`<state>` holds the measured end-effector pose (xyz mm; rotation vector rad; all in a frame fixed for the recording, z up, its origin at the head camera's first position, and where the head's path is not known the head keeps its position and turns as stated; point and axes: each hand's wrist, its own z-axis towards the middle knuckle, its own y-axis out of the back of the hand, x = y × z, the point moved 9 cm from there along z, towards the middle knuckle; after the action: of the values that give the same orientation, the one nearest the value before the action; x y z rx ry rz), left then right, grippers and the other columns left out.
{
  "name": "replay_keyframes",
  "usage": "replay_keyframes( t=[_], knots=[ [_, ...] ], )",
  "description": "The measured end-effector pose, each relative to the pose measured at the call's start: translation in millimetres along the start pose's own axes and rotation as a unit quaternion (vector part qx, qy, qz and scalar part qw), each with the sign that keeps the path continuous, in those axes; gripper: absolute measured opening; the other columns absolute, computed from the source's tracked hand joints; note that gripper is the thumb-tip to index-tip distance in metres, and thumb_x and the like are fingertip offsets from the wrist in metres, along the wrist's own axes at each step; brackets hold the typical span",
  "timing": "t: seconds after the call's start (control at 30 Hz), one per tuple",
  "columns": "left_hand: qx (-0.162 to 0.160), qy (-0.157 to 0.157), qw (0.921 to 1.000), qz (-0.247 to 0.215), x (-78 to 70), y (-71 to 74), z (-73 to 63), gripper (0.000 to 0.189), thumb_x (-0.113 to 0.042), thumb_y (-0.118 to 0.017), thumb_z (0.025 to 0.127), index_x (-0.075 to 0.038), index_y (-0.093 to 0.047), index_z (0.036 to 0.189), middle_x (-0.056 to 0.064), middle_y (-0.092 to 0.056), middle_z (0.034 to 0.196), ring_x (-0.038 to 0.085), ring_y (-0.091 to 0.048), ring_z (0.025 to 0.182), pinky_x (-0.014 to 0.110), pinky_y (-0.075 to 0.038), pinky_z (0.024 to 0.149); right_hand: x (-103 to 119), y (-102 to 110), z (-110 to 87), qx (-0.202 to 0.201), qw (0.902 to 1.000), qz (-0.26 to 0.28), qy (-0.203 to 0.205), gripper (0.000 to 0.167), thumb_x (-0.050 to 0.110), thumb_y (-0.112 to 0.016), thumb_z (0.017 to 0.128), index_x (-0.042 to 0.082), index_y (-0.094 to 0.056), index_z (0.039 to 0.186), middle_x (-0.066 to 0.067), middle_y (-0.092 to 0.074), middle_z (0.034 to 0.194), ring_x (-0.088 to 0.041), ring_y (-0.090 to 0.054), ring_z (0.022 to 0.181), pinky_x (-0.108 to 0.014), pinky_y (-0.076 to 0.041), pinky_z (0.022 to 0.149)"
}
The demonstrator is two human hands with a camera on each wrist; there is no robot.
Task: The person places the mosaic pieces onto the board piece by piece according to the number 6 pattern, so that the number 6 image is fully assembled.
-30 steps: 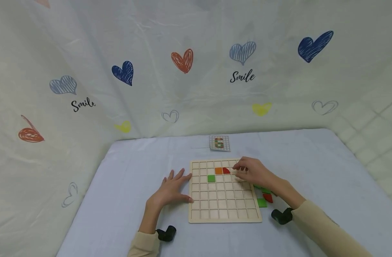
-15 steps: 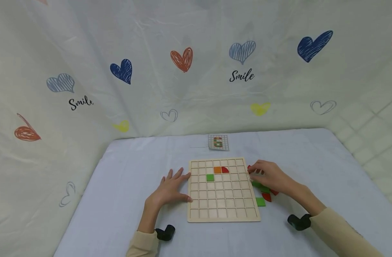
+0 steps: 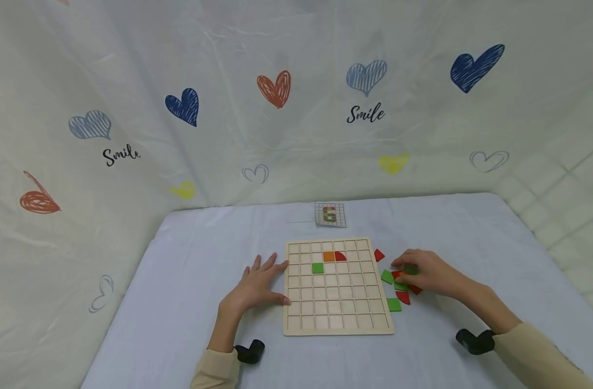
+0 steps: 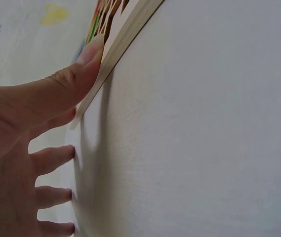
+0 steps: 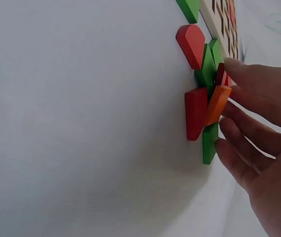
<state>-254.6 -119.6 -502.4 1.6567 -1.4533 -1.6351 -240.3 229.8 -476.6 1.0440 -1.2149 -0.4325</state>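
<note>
My left hand (image 3: 257, 286) lies at the left edge of the wooden grid board (image 3: 338, 326), fingers spread. In the left wrist view its thumb (image 4: 73, 74) presses the board's side. A green square tile (image 3: 318, 268), an orange square tile (image 3: 328, 256) and a red quarter-round tile (image 3: 340, 256) sit in the board's cells. Right of the board, my right hand (image 3: 425, 273) is over a small pile of tiles, fingers loosely bent. The right wrist view has its thumb tip at a red tile (image 5: 221, 75), beside an orange tile (image 5: 218, 105) and green tiles (image 5: 210, 143).
A lone red tile (image 3: 379, 255) lies by the board's upper right edge. A green square (image 3: 394, 304) and a red quarter-round (image 3: 403, 297) lie lower down. Behind the board is a pattern card (image 3: 330, 214) on the white cloth (image 3: 204, 237). A hanging curtain (image 3: 296, 140) borders the table.
My right hand has moved off the board, rightward and then down to the tile pile. The red tile by the board's upper right edge is now uncovered. The left hand keeps its place.
</note>
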Motion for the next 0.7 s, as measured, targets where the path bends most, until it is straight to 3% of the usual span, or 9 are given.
replay_keyframes(
  t=[0.27, 0.7],
  knots=[
    [0.004, 0.003, 1.0000, -0.004, -0.2, -0.7, -0.4, 0.095, -0.042, -0.091, 0.075, -0.022, -0.047, 0.156, 0.011, -0.025, 0.171, 0.050, -0.008, 0.157, 0.071, -0.010, 0.122, -7.1, -5.4, -0.6, 0.012, 0.9999, -0.006, 0.001, 0.022, 0.017, -0.082, 0.086, 0.008, -0.078, 0.106, 0.003, -0.069, 0.099, -0.014, -0.058, 0.089, -0.024, -0.053, 0.071],
    [-0.001, 0.000, 1.0000, -0.004, -2.1, 0.6, -1.6, 0.095, -0.043, -0.091, 0.074, -0.022, -0.048, 0.156, 0.012, -0.026, 0.170, 0.051, -0.009, 0.156, 0.072, -0.011, 0.122, -4.2, -6.7, 3.6, 0.011, 0.9998, 0.016, -0.009, 0.023, 0.014, -0.083, 0.085, 0.006, -0.075, 0.106, 0.005, -0.065, 0.093, -0.011, -0.055, 0.081, -0.022, -0.051, 0.067]
  ],
)
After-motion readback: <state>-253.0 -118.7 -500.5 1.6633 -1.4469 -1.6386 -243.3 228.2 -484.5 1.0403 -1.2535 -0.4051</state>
